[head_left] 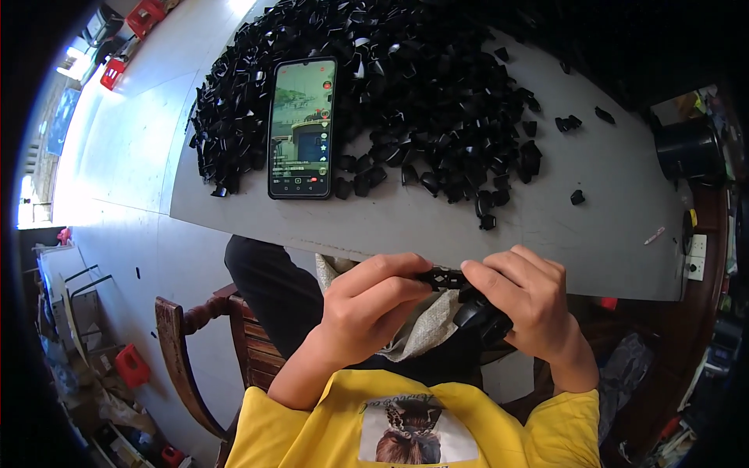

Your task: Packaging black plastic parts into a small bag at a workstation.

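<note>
The fingertips of both hands meet on a small black plastic part [442, 278], which sits between them just in front of the near edge of the table. The left hand [368, 306] has its fingers curled closed, thumb and forefinger pinching the left end of the part. The right hand [524, 298] closes on the right end with its fingertips, and its lower fingers also wrap around a second rounded black plastic piece [481, 318] tucked under the palm, touching or nearly touching the first part; the exact join between the two is hidden by the fingers. Both forearms come up from a yellow shirt [343, 413] at the lower edge.

Beneath the hands lies a grey woven sack [427, 327] over the person's lap, with dark trousers to the left of it. Left of the lap stands a wooden chair [183, 343].

Beyond the hands, the grey table [608, 234] carries a large heap of black plastic parts [421, 101] spread across its far half, with a few strays lying apart on the right. A smartphone [303, 129] with a lit screen leans upright against the left part of the heap, facing the person. At the far right of the table stands a black cylindrical container [686, 148].
</note>
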Demonstrator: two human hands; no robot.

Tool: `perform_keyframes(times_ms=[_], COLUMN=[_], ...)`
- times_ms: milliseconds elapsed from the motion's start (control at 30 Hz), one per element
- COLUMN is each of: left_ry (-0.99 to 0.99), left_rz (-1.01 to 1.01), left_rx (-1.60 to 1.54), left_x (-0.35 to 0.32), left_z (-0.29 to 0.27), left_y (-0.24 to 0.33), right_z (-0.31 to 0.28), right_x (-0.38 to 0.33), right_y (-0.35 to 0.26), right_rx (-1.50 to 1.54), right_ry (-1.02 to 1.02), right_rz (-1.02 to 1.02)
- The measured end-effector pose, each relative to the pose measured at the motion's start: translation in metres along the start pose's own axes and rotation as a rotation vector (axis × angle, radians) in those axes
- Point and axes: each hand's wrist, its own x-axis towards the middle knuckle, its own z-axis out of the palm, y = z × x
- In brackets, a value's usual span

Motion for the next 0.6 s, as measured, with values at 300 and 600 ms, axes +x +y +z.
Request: perform_keyframes(times_ms=[300,600], left_ry=[-0.148,-0.133], left_rz=[-0.132,-0.023], left_rx=[-0.806,-0.785], left_x=[-0.004,-0.032], left_z=[0.019,0.017], left_y=[0.011,0.013], right_z=[0.031,0.052], right_x=[-0.014,-0.03], right_y=[-0.033,-0.057], right_rx=[0.139,0.286], right_ry=[0.069,0.048], right_rz=[-0.216,-0.185])
